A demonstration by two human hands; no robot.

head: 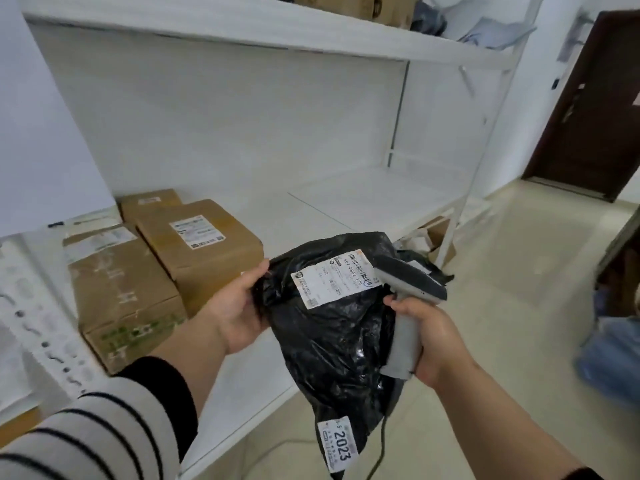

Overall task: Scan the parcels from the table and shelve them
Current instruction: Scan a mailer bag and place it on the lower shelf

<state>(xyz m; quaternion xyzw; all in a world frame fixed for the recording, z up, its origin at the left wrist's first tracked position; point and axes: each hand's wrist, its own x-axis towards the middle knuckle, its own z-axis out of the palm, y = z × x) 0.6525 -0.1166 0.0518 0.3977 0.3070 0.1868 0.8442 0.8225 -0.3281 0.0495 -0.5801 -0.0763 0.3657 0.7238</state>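
My left hand point(235, 311) grips the left edge of a black plastic parcel bag point(332, 334) and holds it up in front of the white shelf point(311, 216). A white shipping label point(334, 280) with a barcode faces up near the bag's top, and a second sticker reading 2023 point(337, 445) hangs at its bottom. My right hand point(433, 337) is wrapped around the handle of a grey handheld scanner point(407, 289). The scanner's head lies right beside the label, at the bag's right edge. Its cable point(381, 441) trails down behind the bag.
Three brown cardboard boxes point(201, 244) with labels stand on the left part of the shelf board. More boxes and grey bags point(426, 19) sit on the shelf above. A dark wooden door point(595, 105) is at the far right, and blue bags point(613, 358) lie on the floor.
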